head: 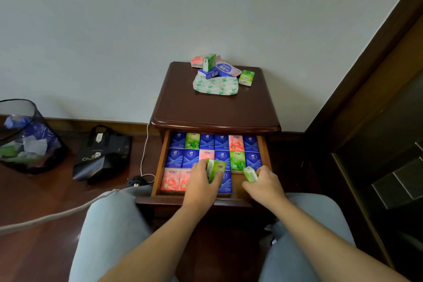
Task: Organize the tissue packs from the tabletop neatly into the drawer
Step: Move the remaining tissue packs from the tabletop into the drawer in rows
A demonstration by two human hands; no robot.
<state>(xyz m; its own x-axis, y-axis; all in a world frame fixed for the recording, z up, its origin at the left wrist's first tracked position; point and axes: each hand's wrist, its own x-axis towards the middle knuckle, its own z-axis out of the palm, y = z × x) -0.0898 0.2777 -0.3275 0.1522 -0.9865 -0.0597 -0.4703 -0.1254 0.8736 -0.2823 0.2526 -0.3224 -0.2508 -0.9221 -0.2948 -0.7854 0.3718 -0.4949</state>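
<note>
Tissue packs are laid flat in rows in the open drawer (pixel 163 162), blue, green and pink mixed. Way off left of both hands, a mesh bin (pixel 27 137) and a black bag (pixel 100 155) are parked on the floor. Over the drawer's front row, a green pack (pixel 216 170) is gripped upright by the left hand (pixel 201 186), fingers curled round it. Just right of that, a second green pack (pixel 250 174) is pinched by the right hand (pixel 263 186) above the bare front-right corner. Well beyond both grips, a few leftover packs (pixel 209 62) and crumpled wrappers (pixel 216 84) are piled on the nightstand top (pixel 206 107).
</note>
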